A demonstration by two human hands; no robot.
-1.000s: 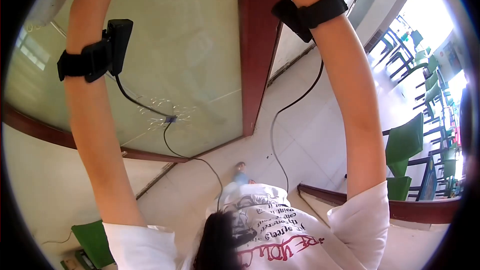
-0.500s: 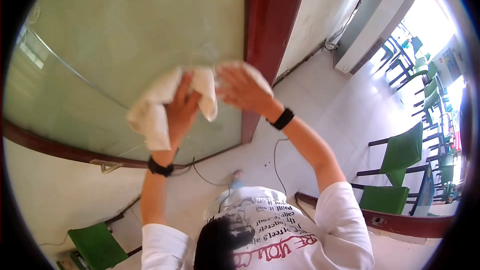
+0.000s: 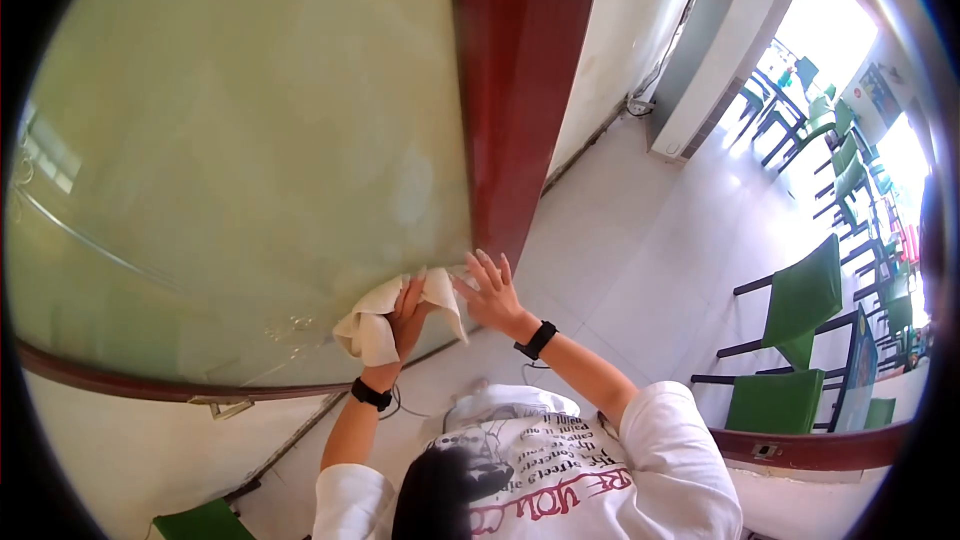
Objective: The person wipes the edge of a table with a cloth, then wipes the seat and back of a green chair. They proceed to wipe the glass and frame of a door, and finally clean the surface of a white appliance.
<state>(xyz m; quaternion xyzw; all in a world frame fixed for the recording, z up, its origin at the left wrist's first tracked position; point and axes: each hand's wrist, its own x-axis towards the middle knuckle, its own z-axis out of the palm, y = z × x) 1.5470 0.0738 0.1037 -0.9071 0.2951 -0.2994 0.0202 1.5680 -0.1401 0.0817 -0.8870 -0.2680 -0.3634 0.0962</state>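
Note:
My left hand [image 3: 408,308] is closed on a cream cloth [image 3: 372,330] and presses it against a large greenish glass panel [image 3: 250,140], low down near its bottom corner. My right hand [image 3: 490,290] lies beside it with fingers spread, touching the cloth's right edge by the red-brown wooden frame [image 3: 520,90]. Both wrists wear black bands. My white printed shirt [image 3: 560,470] shows at the bottom.
A red-brown sill [image 3: 120,380] runs under the glass. Green chairs [image 3: 800,300] stand on the pale tiled floor [image 3: 640,260] to the right, with more of them further back. A tall white cabinet unit [image 3: 720,50] stands against the far wall. A cable lies on the floor by my feet.
Both hands have come down the glass with the cloth, from the middle of the panel to its lower corner beside the frame. One second ago my arms reached overhead, hands out of view.

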